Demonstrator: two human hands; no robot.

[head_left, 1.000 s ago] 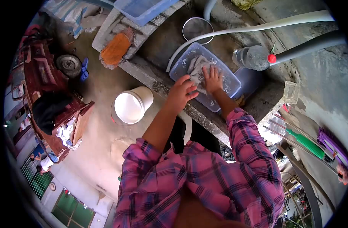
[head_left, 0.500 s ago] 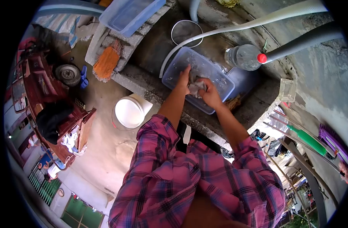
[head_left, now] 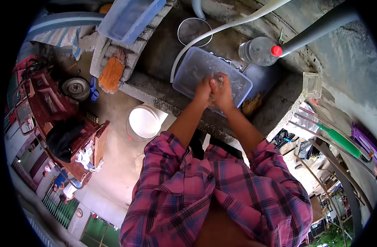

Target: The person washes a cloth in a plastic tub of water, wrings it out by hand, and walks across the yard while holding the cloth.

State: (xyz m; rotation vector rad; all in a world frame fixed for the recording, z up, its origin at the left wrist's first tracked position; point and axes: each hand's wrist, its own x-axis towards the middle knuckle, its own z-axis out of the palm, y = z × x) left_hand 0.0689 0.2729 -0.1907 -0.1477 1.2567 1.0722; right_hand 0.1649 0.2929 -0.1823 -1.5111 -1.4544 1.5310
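Note:
My left hand [head_left: 203, 91] and my right hand [head_left: 222, 91] are closed and pressed together above a translucent blue plastic tub [head_left: 184, 68]. Squeezed between them is what looks like a small crumpled, pale wet cloth [head_left: 219, 79], mostly hidden by my fingers. The tub stands inside a concrete basin and holds water with whitish froth. Its near side is partly covered by my hands and forearms.
A pale hose [head_left: 221, 29] curves down beside the tub, near a hoop-like ring [head_left: 179, 33]. A large red-capped bottle [head_left: 260, 51] is behind it. On the left are another blue tub [head_left: 131, 20], an orange brush-like thing [head_left: 111, 74] and a white bucket [head_left: 144, 122].
My hands have come together; half a second ago they were apart, with the left fingers stretched out and the pale cloth showing by my right hand. The view has shifted slightly.

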